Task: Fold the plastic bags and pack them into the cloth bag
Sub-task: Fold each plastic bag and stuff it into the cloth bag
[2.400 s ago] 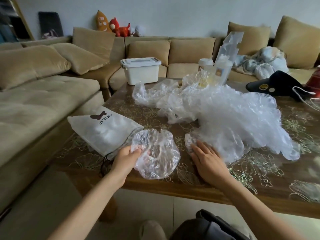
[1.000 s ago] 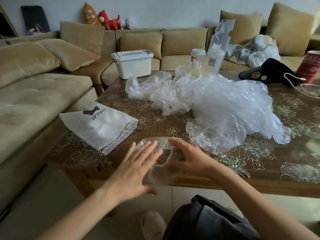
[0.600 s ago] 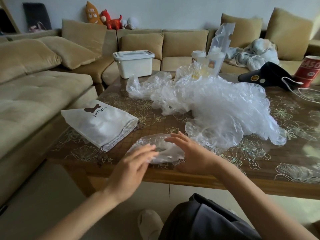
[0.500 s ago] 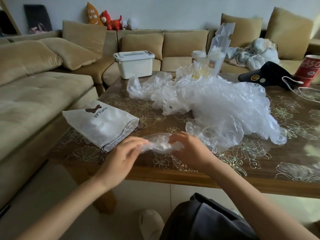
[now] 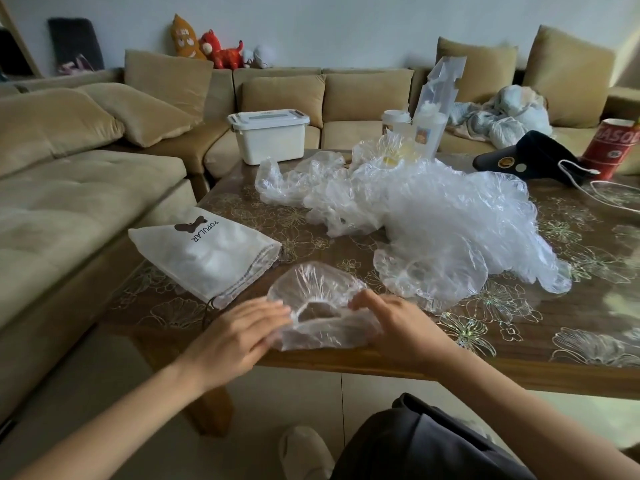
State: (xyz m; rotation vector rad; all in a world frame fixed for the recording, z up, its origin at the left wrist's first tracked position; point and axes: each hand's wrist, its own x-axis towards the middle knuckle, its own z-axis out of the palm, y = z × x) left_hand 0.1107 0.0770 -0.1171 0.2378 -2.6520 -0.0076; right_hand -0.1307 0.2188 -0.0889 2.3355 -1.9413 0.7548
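A clear crumpled plastic bag (image 5: 322,313) lies spread on the wooden table (image 5: 519,355) near its front edge. My left hand (image 5: 239,337) lies on the bag's left edge with its fingers stretched out; it is blurred. My right hand (image 5: 391,323) holds the bag's right edge with curved fingers. The white cloth bag (image 5: 204,251), printed POPULAR, lies flat at the table's left corner, its drawstring mouth facing my hands. A big heap of clear plastic bags (image 5: 433,216) fills the middle of the table.
A white lidded box (image 5: 270,135) sits on the beige sofa (image 5: 69,209) behind the table. Cups (image 5: 394,123), a black device (image 5: 530,161) with a white cable and a red can (image 5: 613,147) stand at the table's far right. My knee (image 5: 426,441) is below the table edge.
Half a second ago both hands pinched the bag bunched narrow between them. The bag now lies spread wider, and my left hand has flattened onto its left edge.
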